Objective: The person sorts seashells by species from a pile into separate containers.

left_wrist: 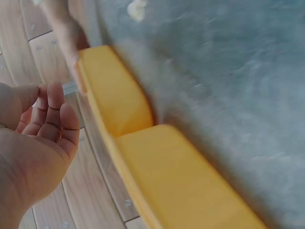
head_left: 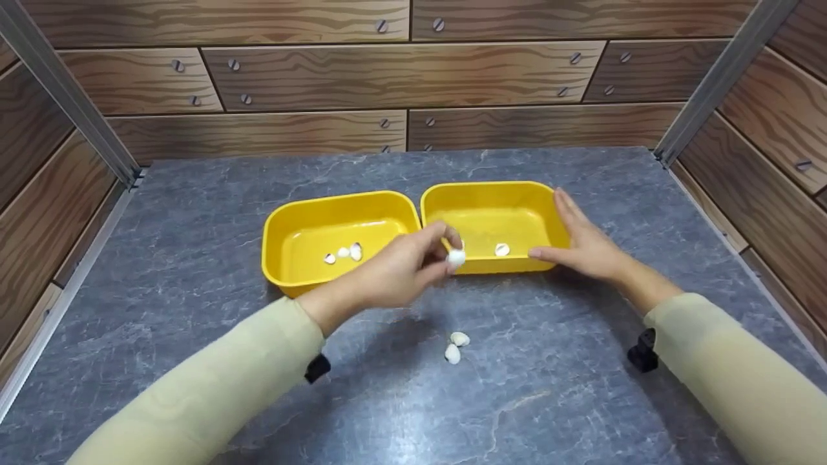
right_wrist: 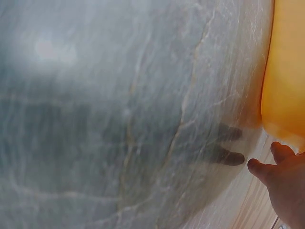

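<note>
My left hand (head_left: 404, 268) pinches a small white seashell (head_left: 456, 258) between thumb and fingers, above the front left corner of the right yellow bin (head_left: 491, 265). In the left wrist view its fingers (left_wrist: 69, 117) are bent and the shell is hidden. At the right end of that bin, my right hand (head_left: 588, 248) rests with straight fingers along the side and the thumb at the front rim. One shell (head_left: 502, 249) lies in the right bin. The left yellow bin (head_left: 278, 245) holds three shells (head_left: 356, 251). Two more shells (head_left: 453, 353) lie on the table in front.
Both bins stand side by side on a grey marbled tabletop (head_left: 549, 387). Wood-patterned walls (head_left: 400, 74) enclose the back and sides, with metal posts (head_left: 727, 81) in the corners. Dark wrist-camera parts (head_left: 643, 352) hang below the sleeves.
</note>
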A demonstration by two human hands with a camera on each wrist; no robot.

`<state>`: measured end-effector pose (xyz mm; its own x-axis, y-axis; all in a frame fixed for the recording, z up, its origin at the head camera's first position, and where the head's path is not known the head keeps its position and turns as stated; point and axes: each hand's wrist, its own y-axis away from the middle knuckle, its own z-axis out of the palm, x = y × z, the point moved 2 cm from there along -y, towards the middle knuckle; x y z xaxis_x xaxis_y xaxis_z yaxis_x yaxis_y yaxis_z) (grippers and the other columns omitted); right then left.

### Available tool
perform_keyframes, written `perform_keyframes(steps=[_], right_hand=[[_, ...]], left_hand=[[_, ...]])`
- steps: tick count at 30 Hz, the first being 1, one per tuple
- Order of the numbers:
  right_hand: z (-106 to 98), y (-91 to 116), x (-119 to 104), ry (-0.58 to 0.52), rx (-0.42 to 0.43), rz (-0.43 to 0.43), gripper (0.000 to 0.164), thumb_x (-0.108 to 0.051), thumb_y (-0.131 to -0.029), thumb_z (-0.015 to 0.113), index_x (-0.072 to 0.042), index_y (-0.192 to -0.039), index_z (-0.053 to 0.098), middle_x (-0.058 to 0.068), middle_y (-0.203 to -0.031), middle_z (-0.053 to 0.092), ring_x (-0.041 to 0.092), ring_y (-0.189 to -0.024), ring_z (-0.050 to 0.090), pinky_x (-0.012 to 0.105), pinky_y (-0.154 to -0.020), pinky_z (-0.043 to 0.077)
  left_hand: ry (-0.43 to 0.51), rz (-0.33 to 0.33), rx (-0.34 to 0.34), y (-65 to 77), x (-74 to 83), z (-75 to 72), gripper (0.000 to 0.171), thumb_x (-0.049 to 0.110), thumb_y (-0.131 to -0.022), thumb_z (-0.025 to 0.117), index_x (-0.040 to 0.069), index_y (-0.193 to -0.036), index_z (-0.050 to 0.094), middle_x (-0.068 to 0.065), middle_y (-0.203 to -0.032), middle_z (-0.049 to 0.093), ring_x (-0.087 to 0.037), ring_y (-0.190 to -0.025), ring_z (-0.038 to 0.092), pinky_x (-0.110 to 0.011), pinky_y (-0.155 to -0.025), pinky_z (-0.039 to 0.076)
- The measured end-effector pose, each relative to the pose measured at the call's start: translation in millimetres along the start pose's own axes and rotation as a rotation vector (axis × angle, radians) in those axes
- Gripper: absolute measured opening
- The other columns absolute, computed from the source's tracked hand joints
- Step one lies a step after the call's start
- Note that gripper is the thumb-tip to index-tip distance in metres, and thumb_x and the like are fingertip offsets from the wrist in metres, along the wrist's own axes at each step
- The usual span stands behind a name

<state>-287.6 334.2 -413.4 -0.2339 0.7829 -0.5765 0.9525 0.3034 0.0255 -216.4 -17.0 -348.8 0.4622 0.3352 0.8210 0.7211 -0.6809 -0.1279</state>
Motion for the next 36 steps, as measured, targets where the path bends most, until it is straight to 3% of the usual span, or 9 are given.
perform_keyframes(steps=[8,17,26,32,36], right_hand=[[0,1,1,0.0,0.003,-0.002,0.123,-0.052,-0.093,0.078,-0.011,-0.17,-0.009,0.011,-0.176,-0.013,0.054,-0.158,0.004,0.073,-0.122,0.007],[-1,1,0,0.002,0.01,-0.001,0.123,-0.053,-0.093,0.078,-0.011,-0.17,-0.009,0.011,-0.177,-0.013,0.055,-0.157,0.005,0.074,-0.121,0.007],[-1,0,-1,0.012,0.004,-0.003,0.123,-0.053,-0.093,0.078,-0.011,-0.17,-0.009,0.011,-0.177,-0.013,0.055,-0.157,0.006,0.074,-0.121,0.009],[-1,0,0,0.009,0.005,0.005,0.124,-0.054,-0.093,0.078,-0.012,-0.17,-0.01,0.011,-0.177,-0.013,0.055,-0.157,0.006,0.074,-0.121,0.009],[0,0,1,0.007,0.0,0.01,0.124,-0.056,-0.093,0.078,-0.012,-0.17,-0.01,0.01,-0.176,-0.014,0.054,-0.157,0.005,0.074,-0.121,0.008]], left_hand=[[0.006,-0.036,0.02,-25.5,11.1,-14.3,0.02,0.008,-0.109,0.059,0.011,-0.128,0.053,-0.007,-0.103,0.066,-0.024,-0.088,0.067,-0.03,-0.077,0.059],[0.035,-0.089,0.054,-56.3,7.9,-16.4,0.02,0.011,-0.108,0.062,0.007,-0.127,0.056,-0.011,-0.105,0.073,-0.022,-0.089,0.067,-0.026,-0.076,0.057],[0.084,-0.15,0.121,-83.2,-8.2,-9.0,0.018,0.013,-0.107,0.064,0.013,-0.124,0.059,-0.011,-0.102,0.072,-0.021,-0.089,0.069,-0.03,-0.084,0.061],[0.08,-0.2,0.14,-95.0,-22.8,-2.4,0.018,0.014,-0.108,0.064,0.014,-0.125,0.06,-0.005,-0.1,0.069,-0.019,-0.088,0.068,-0.026,-0.082,0.06],[0.096,-0.222,0.159,-100.1,-32.1,3.0,0.016,0.013,-0.108,0.064,0.015,-0.123,0.061,-0.011,-0.103,0.071,-0.02,-0.087,0.068,-0.027,-0.08,0.06]])
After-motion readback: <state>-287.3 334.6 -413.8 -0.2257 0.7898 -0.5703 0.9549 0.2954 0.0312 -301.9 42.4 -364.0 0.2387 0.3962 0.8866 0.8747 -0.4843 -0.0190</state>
